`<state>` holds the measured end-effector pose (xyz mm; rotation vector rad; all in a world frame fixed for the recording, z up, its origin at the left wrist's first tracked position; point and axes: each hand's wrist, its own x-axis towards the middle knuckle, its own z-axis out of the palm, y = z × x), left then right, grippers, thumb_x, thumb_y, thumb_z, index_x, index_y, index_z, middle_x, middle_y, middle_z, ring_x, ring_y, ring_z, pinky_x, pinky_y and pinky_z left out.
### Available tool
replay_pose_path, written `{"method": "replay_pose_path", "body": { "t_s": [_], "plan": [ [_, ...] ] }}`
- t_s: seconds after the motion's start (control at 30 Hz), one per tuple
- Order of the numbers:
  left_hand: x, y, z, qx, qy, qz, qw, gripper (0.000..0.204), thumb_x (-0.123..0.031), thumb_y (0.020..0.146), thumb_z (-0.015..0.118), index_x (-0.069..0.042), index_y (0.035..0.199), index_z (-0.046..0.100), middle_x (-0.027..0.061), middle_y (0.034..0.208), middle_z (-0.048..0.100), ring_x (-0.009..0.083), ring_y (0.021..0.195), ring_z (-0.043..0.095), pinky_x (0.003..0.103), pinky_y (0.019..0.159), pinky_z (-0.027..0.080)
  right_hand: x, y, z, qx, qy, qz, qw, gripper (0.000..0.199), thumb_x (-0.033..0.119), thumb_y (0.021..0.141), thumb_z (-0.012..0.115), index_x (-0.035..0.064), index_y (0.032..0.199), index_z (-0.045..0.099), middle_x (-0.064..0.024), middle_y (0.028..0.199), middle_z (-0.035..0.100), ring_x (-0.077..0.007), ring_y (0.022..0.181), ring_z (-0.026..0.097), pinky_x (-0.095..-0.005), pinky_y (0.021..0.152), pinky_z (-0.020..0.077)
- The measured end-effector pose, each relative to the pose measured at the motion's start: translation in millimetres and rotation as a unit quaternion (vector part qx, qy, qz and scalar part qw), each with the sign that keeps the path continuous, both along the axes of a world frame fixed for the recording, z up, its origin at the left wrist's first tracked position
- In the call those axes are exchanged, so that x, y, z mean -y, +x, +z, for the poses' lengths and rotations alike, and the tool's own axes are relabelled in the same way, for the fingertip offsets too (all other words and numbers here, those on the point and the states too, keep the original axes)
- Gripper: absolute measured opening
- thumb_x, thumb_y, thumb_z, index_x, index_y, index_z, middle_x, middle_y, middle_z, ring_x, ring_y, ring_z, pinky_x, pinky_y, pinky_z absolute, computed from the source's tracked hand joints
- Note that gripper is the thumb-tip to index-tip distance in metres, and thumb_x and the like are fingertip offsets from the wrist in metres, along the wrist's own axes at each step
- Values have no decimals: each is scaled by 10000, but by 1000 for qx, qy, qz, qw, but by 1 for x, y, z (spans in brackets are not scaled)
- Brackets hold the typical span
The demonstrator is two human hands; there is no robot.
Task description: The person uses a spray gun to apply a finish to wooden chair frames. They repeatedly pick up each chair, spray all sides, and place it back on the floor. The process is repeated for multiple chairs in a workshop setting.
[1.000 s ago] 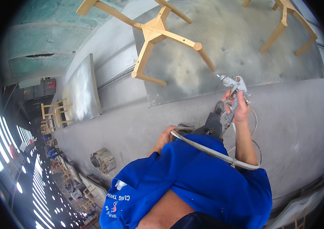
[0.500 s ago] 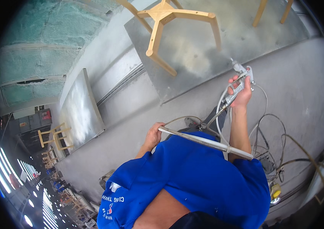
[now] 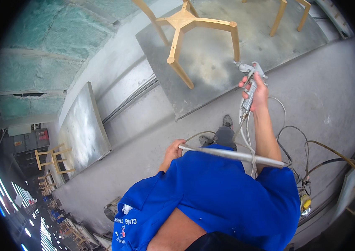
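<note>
My right hand (image 3: 256, 91) is wrapped round a metal spray gun (image 3: 249, 79), its nozzle close to a leg of a light wooden stool frame (image 3: 184, 21). The frame has a central hub with arms and legs, and stands on a grey board (image 3: 211, 98). Hoses run down from the gun's grip. At my waist, my left hand (image 3: 172, 154) is closed on the end of a long whitish rod (image 3: 227, 153). The rod crosses in front of my blue shirt and reaches my right forearm; part of the left fingers is hidden.
Dark and tan hoses (image 3: 307, 142) lie coiled on the floor at right. Another wooden frame (image 3: 280, 16) stands farther along the board. At left, a metallic panel (image 3: 86, 125) leans beside a wooden stool frame (image 3: 54, 159). A teal, coated wall (image 3: 39, 75) rises at far left.
My right hand and the spray gun have moved left, nearer the stool leg. The spray mist at the nozzle no longer shows. The view has shifted slightly, and my feet now show more.
</note>
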<state>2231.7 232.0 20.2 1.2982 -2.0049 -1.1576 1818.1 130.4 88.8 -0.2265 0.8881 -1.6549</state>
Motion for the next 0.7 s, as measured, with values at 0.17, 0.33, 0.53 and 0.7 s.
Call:
{"method": "replay_pose_path", "body": {
  "t_s": [0.17,0.33,0.53,0.7],
  "plan": [
    [16,-6,-1,52,5,6,999,187,9,963,599,-68,1129,635,141,994,666,341,909,656,394,801,533,6,-19,21,20,-26,71,997,413,386,1102,446,202,1471,442,-80,930,629,-185,794,644,-219,400,415],
    [12,-3,-1,64,33,19,997,199,13,963,600,-85,1130,647,147,1025,688,368,946,691,407,823,564,6,-41,10,40,-70,145,986,453,407,1105,431,209,1512,408,-82,935,610,-191,809,626,-201,395,410],
    [5,1,20,110,3,69,992,184,17,961,604,-82,1107,657,141,1029,697,357,923,696,399,812,564,45,-32,-95,-45,149,134,979,375,404,1055,559,117,1294,597,-52,861,655,-155,708,668,-251,406,383],
    [-3,27,37,161,23,109,981,179,14,958,618,-79,1105,662,149,1016,696,376,918,692,417,804,558,45,-10,-183,-92,265,126,952,304,398,1041,579,114,1144,622,-38,785,641,-143,671,652,-259,424,368]
  ]
}}
